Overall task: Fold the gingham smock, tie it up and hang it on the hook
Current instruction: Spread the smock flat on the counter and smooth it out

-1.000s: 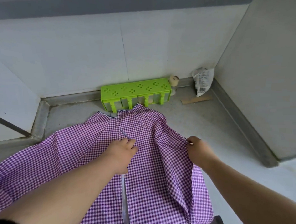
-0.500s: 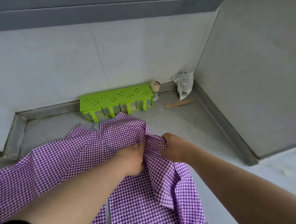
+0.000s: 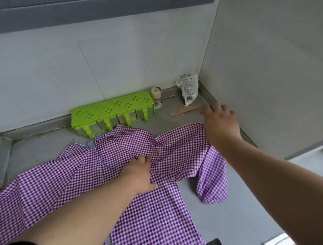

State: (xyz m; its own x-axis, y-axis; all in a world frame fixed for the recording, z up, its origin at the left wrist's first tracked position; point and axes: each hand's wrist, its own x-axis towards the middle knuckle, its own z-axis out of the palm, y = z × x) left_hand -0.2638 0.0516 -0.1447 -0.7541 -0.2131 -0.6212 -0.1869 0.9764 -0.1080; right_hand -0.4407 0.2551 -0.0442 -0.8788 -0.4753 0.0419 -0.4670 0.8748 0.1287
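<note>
Now left hand [image 3: 140,175] pins purple gingham cotton smock [image 3: 163,151] flat; right hand [image 3: 220,124], fingers loose, drags sleeve; best keep it taut.

You see one smock [image 3: 151,210], two hands [image 3: 140,175] [image 3: 220,123], one green rack [image 3: 112,113], two tape rolls [image 3: 156,91] [image 3: 158,104], one packet [image 3: 189,89], one stick [image 3: 185,110].

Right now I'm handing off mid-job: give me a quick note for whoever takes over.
Left hand: flat, pressing the middle of the smock.
Right hand: fingers spread at the far right cloth edge; grip cannot be told.
Smock lies spread on the grey counter, in front of the green rack.
Done: laid out only.
Left: fold, tie, hang. No hook in view.
</note>
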